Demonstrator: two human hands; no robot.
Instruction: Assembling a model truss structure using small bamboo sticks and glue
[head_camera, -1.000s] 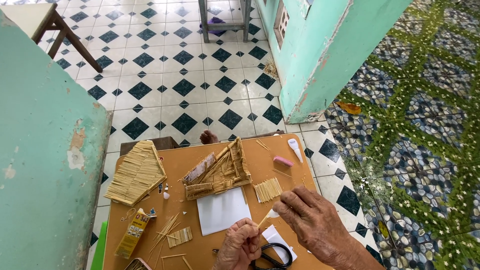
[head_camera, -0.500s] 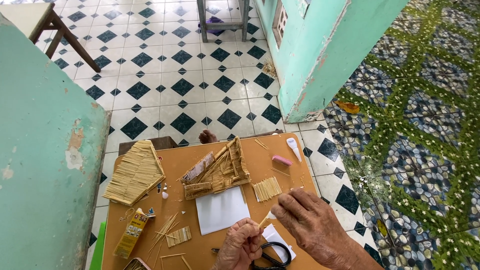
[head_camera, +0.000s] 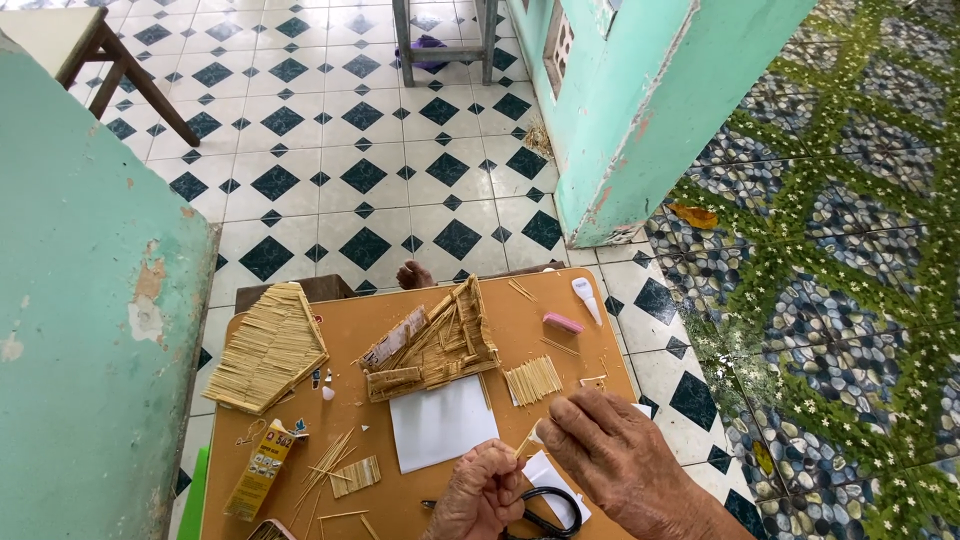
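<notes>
Pinching one thin stick between both hands, left and right

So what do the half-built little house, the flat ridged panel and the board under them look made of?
The half-built miniature house looks like thin pale sticks, bamboo or wood, glued in rows: separate strands show. The flat ridged roof-like panel appears to be the same sticks, matte and unpainted. The orange-brown board seems smooth hardboard or fibreboard, with no visible grain; I can't tell which.

Two bare hands show at the bottom of the frame: the left hand and the larger right hand. Both are wrinkled and veined, without rings, gloves or sleeves. The right forearm, also bare, runs off the lower right edge.
</notes>
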